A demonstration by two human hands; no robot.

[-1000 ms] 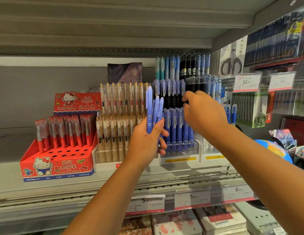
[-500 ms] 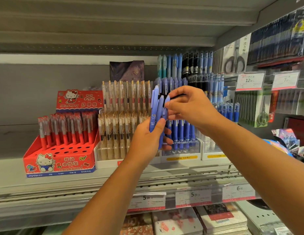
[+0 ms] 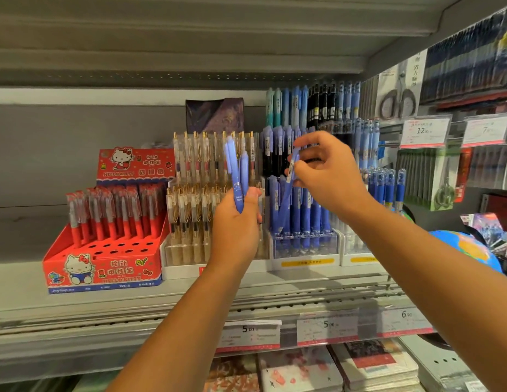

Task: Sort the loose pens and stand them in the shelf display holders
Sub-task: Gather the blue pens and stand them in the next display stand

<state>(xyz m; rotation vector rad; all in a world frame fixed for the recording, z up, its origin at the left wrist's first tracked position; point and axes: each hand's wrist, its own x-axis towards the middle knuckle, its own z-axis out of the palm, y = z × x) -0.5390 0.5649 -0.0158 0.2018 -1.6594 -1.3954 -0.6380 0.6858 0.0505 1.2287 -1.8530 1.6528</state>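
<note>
My left hand grips a small bunch of periwinkle-blue pens upright, in front of the clear holder of gold-clipped pens. My right hand pinches a single blue pen near its top. That pen slants down and left, its tip over the front row of the clear blue-pen holder, which stands full of matching blue pens. Taller tiers of blue, teal and black pens rise behind it.
A red Hello Kitty pen box with several open holes stands at the left of the shelf. Price tags line the shelf edge, notebooks lie below. Hanging packs and scissors fill the right side; a globe sits lower right.
My right hand drew one blue pen out of the bunch in my left hand and carried it right, toward the blue-pen holder. The left hand shifted slightly left with the remaining pens.
</note>
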